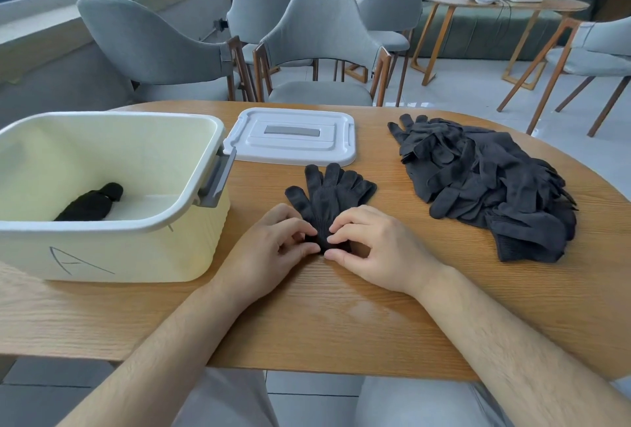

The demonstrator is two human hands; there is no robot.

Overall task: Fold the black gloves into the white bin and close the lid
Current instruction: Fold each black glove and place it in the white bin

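A black glove [329, 192] lies flat on the wooden table [341, 317], fingers pointing away from me. My left hand [273, 245] and my right hand [379, 249] both pinch its cuff end, which is rolled up under my fingertips. The white bin [112, 245] stands open at the left with one rolled black glove [90, 204] on its floor. Its white lid [293, 136] lies flat on the table behind the glove. A pile of black gloves [488, 184] sits at the right.
Grey chairs [317, 40] stand along the far side of the table. A round wooden table [505, 3] with a white container stands further back at the right. The near table edge runs just in front of my lap.
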